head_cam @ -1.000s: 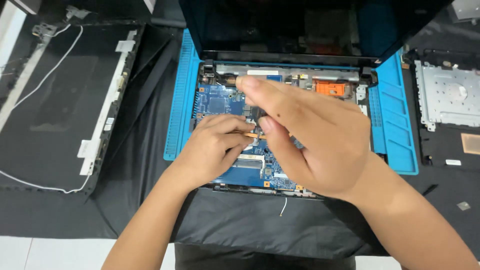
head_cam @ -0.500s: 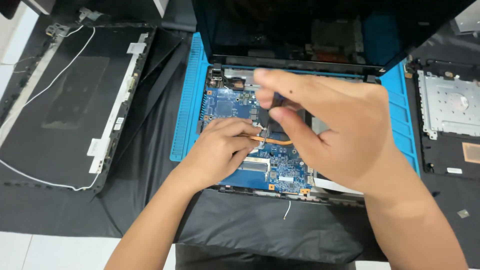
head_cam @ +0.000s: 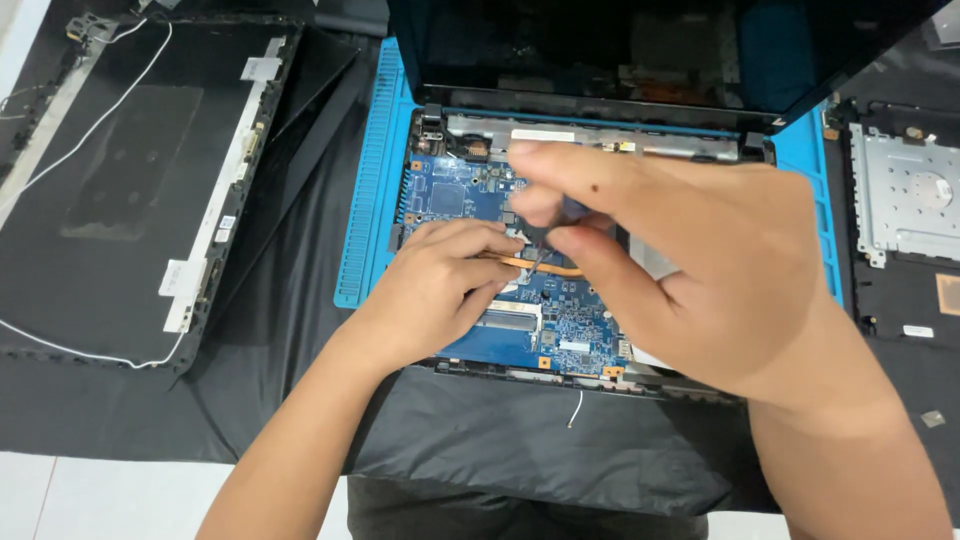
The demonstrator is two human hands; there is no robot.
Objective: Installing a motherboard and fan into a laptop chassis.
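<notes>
Resting on the blue circuit board (head_cam: 500, 300), the left hand (head_cam: 440, 290) is pressing its curled fingers (head_cam: 480, 240) on a thin orange strip (head_cam: 545, 266). Just above the board, the right hand (head_cam: 700, 270) is pinching a small dark tool (head_cam: 540, 252). The blue mat (head_cam: 365, 200) is lying under the board.

both hands, left (head_cam: 440, 290) & right (head_cam: 690, 270), work a screwdriver (head_cam: 540, 255) on blue motherboard (head_cam: 450, 200).

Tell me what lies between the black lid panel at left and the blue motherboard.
In the head view: black cloth, then the blue mat's ribbed edge.
</notes>
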